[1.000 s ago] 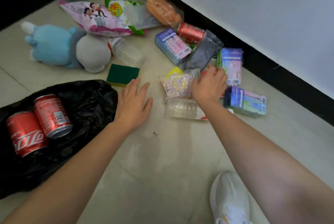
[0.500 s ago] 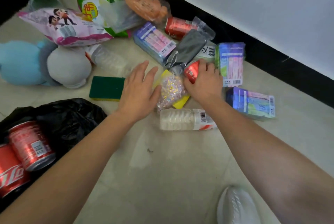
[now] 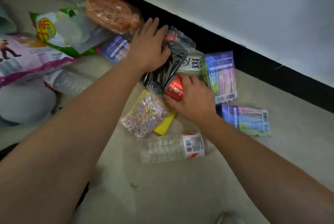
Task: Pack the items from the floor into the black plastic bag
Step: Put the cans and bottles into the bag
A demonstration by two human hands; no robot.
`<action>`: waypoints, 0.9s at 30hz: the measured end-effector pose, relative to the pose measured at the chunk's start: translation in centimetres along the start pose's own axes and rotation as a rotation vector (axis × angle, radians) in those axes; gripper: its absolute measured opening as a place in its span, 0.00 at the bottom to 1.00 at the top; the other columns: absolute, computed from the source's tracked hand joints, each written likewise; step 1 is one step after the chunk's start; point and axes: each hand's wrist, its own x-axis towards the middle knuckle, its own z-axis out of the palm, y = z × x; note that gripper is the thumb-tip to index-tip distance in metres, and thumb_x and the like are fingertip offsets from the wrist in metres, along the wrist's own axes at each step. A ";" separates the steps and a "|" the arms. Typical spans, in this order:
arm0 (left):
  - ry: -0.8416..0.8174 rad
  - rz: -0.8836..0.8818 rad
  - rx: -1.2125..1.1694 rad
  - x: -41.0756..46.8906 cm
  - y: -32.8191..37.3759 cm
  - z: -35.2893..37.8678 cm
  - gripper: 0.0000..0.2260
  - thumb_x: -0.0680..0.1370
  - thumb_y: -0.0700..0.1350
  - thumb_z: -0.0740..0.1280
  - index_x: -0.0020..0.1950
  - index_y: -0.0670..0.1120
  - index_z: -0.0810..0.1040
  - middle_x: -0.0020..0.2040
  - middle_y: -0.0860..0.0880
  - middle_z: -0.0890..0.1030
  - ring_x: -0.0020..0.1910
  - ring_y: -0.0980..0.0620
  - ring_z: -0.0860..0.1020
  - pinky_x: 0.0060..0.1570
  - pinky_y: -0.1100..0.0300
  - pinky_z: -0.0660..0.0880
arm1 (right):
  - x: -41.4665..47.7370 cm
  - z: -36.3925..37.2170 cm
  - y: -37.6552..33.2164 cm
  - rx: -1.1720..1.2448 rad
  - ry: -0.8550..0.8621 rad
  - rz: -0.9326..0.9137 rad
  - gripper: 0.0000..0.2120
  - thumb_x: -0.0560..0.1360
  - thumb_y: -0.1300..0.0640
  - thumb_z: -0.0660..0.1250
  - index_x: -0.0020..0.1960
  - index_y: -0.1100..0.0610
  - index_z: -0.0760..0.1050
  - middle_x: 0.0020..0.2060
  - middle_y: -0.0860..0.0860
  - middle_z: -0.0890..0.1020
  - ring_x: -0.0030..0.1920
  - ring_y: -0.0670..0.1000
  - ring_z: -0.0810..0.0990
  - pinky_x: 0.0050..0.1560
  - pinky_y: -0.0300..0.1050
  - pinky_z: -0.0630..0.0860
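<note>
Red can (image 3: 173, 89) beside black pouch (image 3: 161, 73), sequin packet (image 3: 146, 115).

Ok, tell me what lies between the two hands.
Head view: a black pouch lies between the left hand and the right hand, which grips a can.

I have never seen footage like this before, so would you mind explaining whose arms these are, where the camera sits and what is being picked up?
There is no machine here. A person wears a camera on the head, so the single picture looks down along both bare arms at the floor beside a wall. The right hand grips a red can. The left hand lies open on the pile, touching a black pouch next to a second red can. Around them lie a glitter packet, a yellow sponge, a clear bottle, tissue packs and snack bags.
</note>
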 end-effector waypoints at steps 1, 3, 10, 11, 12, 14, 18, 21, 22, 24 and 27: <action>-0.044 -0.026 -0.011 0.5 -0.2 0.2 0.32 0.77 0.57 0.57 0.79 0.46 0.58 0.79 0.42 0.56 0.79 0.43 0.52 0.75 0.44 0.51 | 0.0 0.1 0.1 -0.005 -0.005 -0.002 0.39 0.67 0.26 0.63 0.69 0.50 0.70 0.52 0.52 0.79 0.49 0.57 0.82 0.42 0.50 0.78; -0.041 -0.064 -0.025 1.3 -0.5 0.4 0.34 0.74 0.60 0.52 0.78 0.48 0.62 0.77 0.42 0.62 0.77 0.42 0.57 0.74 0.45 0.54 | 0.0 0.1 0.2 -0.004 -0.006 -0.007 0.39 0.67 0.25 0.62 0.68 0.50 0.70 0.52 0.52 0.79 0.48 0.56 0.82 0.40 0.49 0.78; -0.177 -0.206 -0.144 2.0 -2.7 0.8 0.36 0.71 0.66 0.54 0.75 0.49 0.63 0.71 0.36 0.67 0.70 0.36 0.64 0.68 0.44 0.59 | 0.0 0.3 0.0 -0.009 0.034 -0.022 0.37 0.67 0.26 0.62 0.66 0.51 0.72 0.48 0.53 0.80 0.45 0.56 0.82 0.39 0.49 0.78; -0.182 -0.218 -0.172 1.7 -2.9 0.9 0.36 0.72 0.67 0.55 0.74 0.47 0.64 0.68 0.36 0.70 0.67 0.36 0.69 0.66 0.46 0.63 | 0.0 0.4 0.0 -0.014 0.037 -0.026 0.37 0.68 0.26 0.62 0.65 0.51 0.72 0.48 0.53 0.80 0.45 0.57 0.82 0.38 0.49 0.79; -0.167 -0.223 -0.189 1.5 -2.9 1.2 0.34 0.74 0.67 0.57 0.72 0.45 0.66 0.66 0.37 0.73 0.64 0.36 0.72 0.63 0.47 0.66 | 0.0 0.4 -0.1 -0.019 0.038 -0.028 0.37 0.68 0.26 0.62 0.65 0.51 0.72 0.48 0.53 0.80 0.45 0.57 0.82 0.38 0.49 0.79; -0.096 -0.242 -0.213 1.1 -2.6 1.5 0.30 0.77 0.64 0.60 0.69 0.43 0.68 0.62 0.38 0.77 0.60 0.37 0.75 0.58 0.50 0.69 | 0.0 0.3 -0.2 -0.031 0.039 -0.028 0.37 0.68 0.26 0.62 0.65 0.51 0.72 0.48 0.53 0.80 0.45 0.57 0.82 0.38 0.49 0.78; 0.056 -0.303 -0.349 -0.2 -1.8 1.3 0.27 0.78 0.57 0.65 0.69 0.41 0.68 0.62 0.38 0.78 0.59 0.37 0.76 0.55 0.52 0.71 | -0.1 0.1 -0.4 -0.043 0.011 -0.020 0.37 0.68 0.27 0.63 0.67 0.51 0.71 0.50 0.54 0.79 0.47 0.58 0.81 0.40 0.50 0.78; 0.236 -0.310 -0.559 -3.0 -1.4 -0.2 0.32 0.76 0.55 0.68 0.76 0.43 0.63 0.67 0.42 0.76 0.64 0.43 0.75 0.63 0.55 0.71 | 0.0 0.0 -0.5 -0.028 -0.017 -0.019 0.37 0.69 0.29 0.64 0.68 0.53 0.70 0.51 0.56 0.79 0.49 0.61 0.81 0.42 0.52 0.78; 0.318 -0.316 -0.605 -4.2 -1.4 -1.0 0.33 0.76 0.55 0.68 0.77 0.43 0.63 0.67 0.44 0.76 0.64 0.46 0.75 0.63 0.57 0.71 | 0.0 0.0 -0.6 -0.028 -0.021 -0.022 0.37 0.69 0.29 0.64 0.68 0.53 0.70 0.52 0.57 0.79 0.49 0.61 0.80 0.42 0.53 0.77; 0.462 -0.326 -0.687 -7.0 -1.5 -2.8 0.32 0.75 0.55 0.69 0.75 0.42 0.65 0.65 0.46 0.77 0.62 0.51 0.77 0.63 0.59 0.72 | 0.2 -0.2 -0.9 -0.032 -0.030 -0.016 0.37 0.69 0.29 0.64 0.69 0.53 0.69 0.54 0.57 0.79 0.51 0.62 0.80 0.44 0.54 0.77; 0.589 -0.354 -0.845 -12.3 -1.2 -4.8 0.29 0.76 0.50 0.71 0.72 0.39 0.68 0.63 0.45 0.78 0.60 0.51 0.79 0.63 0.52 0.74 | 0.5 -0.6 -1.5 -0.020 -0.049 0.031 0.37 0.70 0.29 0.64 0.70 0.54 0.68 0.57 0.59 0.78 0.54 0.64 0.79 0.47 0.56 0.77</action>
